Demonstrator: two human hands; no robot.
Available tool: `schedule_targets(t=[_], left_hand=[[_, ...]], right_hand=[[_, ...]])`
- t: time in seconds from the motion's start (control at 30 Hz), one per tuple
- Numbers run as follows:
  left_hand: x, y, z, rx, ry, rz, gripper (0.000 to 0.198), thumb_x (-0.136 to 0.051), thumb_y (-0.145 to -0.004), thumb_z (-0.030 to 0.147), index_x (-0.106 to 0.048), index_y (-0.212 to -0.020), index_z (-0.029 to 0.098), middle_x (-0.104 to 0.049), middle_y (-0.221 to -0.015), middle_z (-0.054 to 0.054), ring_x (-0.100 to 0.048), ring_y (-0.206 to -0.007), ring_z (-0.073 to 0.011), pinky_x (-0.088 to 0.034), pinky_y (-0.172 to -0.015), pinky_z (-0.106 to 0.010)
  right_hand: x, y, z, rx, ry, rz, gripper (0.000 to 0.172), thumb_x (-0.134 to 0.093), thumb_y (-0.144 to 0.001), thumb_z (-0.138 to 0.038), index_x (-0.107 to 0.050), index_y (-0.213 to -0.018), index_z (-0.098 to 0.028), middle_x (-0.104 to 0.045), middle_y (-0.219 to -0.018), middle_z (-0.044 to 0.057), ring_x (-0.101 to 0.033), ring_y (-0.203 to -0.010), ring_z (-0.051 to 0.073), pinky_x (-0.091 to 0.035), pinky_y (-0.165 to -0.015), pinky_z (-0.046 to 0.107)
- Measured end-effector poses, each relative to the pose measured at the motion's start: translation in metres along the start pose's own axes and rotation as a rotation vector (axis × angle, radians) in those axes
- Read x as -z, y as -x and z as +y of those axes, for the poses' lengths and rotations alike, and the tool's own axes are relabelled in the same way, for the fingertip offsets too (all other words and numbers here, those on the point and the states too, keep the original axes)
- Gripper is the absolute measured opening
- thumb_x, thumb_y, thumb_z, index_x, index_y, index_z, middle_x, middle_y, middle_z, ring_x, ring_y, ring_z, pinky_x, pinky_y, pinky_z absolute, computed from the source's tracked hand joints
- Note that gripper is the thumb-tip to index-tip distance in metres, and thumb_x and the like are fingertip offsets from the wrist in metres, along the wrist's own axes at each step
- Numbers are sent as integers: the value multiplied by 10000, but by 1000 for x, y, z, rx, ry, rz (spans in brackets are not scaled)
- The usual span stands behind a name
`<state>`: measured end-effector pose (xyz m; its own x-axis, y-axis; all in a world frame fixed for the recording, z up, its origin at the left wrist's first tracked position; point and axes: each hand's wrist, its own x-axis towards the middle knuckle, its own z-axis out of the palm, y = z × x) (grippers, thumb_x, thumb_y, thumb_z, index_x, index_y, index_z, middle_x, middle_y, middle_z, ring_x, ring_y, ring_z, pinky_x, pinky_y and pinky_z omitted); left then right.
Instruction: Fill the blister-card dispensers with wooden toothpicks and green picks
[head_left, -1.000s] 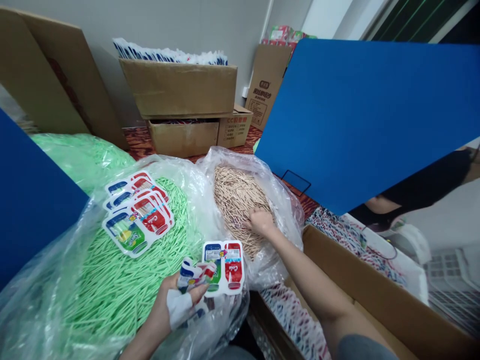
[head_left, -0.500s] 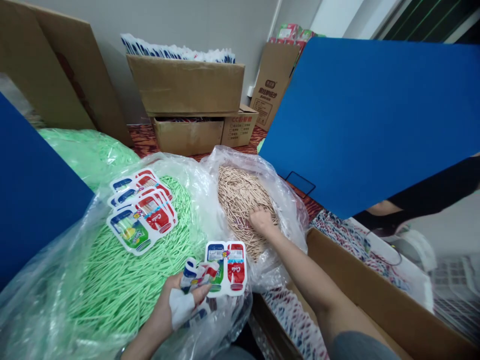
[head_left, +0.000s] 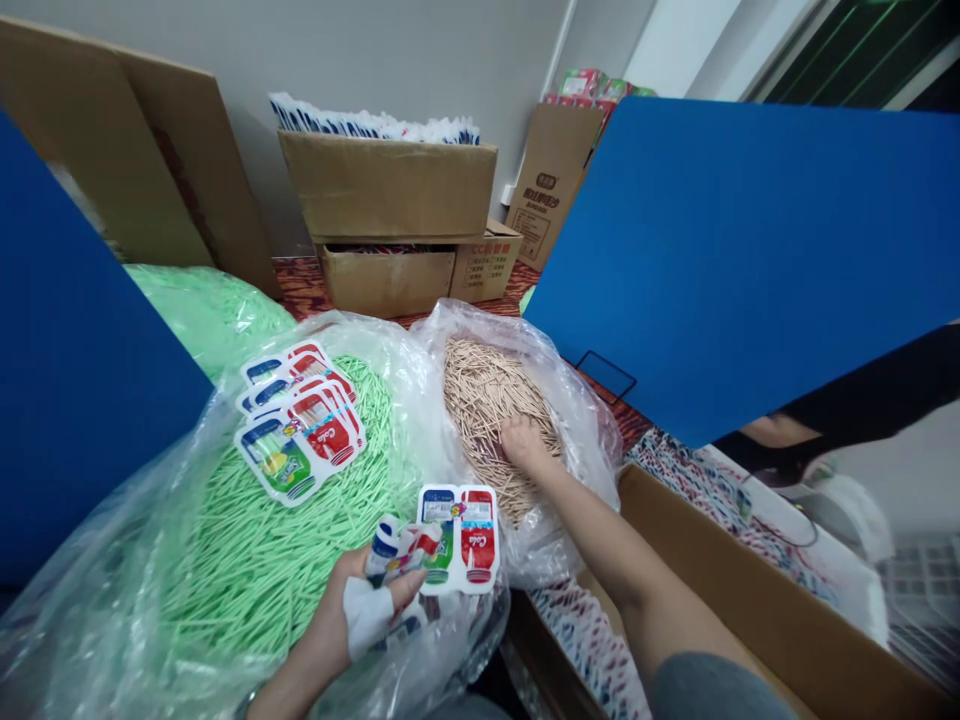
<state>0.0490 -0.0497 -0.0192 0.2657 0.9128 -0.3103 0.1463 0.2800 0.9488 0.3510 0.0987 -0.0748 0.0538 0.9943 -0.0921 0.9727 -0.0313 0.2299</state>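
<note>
My left hand point(head_left: 352, 610) grips a small printed packet point(head_left: 450, 535) with blue, green and red panels, held above the near edge of a clear bag of green sticks point(head_left: 262, 570). My right hand point(head_left: 523, 443) reaches into a second clear bag and rests, fingers curled down, on a heap of tan sticks point(head_left: 487, 400). Whether it has hold of any sticks I cannot tell. A small stack of the same printed packets point(head_left: 300, 425) lies on top of the green sticks.
Blue boards stand at the left point(head_left: 75, 380) and right point(head_left: 750, 250). An open cardboard box point(head_left: 750, 590) with printed packets sits at the lower right. Stacked cartons point(head_left: 390, 220) line the back wall. Another person's arm in a dark sleeve point(head_left: 840, 410) shows under the right board.
The view has shifted slightly, so everything sits a little further right. My right hand stays on the tan sticks and my left hand keeps the packet.
</note>
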Motion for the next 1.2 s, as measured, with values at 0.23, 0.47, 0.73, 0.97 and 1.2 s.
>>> schedule_targets(t=[0.23,0.47,0.73,0.97,1.2], left_hand=[[0,1,1,-46,-5,-21,273,-696,-661,350,-662,-704,83,-625,-604,-40,-531,-559,-158,-427,-541,-255],[1,3,1,-55,7,-20,270,-708,-666,346,-668,-712,82,-623,-607,-37,-527,-556,-153,-424,-536,-247],[-1,1,-4,-46,17,-23,323,-691,-695,379,-670,-737,59,-629,-626,-56,-535,-577,-164,-428,-548,-260],[-5,3,9,-13,55,-19,332,-708,-647,369,-693,-777,64,-678,-690,-78,-588,-635,-202,-469,-607,-290],[-2,8,9,-3,57,27,266,-714,-623,362,-667,-663,104,-654,-592,-35,-570,-554,-175,-467,-542,-269]], right_hand=[[11,-4,-1,-28,-68,-112,331,-399,-869,-123,-519,-1171,-57,-643,-1064,251,-618,-1032,297,-420,-880,446],[26,-5,13,19,-211,-221,282,-460,-864,-169,-557,-1111,-75,-654,-1070,249,-630,-1023,319,-444,-843,425],[42,24,44,118,-592,-258,339,-292,-968,-380,-547,-926,-161,-657,-808,53,-611,-676,136,-462,-609,229],[34,25,32,74,-811,-127,235,-359,-942,-376,-482,-875,-187,-588,-818,42,-557,-783,169,-430,-736,280],[34,16,3,94,-1091,-165,248,-398,-913,-403,-458,-779,-203,-531,-732,-3,-507,-671,142,-440,-656,271]])
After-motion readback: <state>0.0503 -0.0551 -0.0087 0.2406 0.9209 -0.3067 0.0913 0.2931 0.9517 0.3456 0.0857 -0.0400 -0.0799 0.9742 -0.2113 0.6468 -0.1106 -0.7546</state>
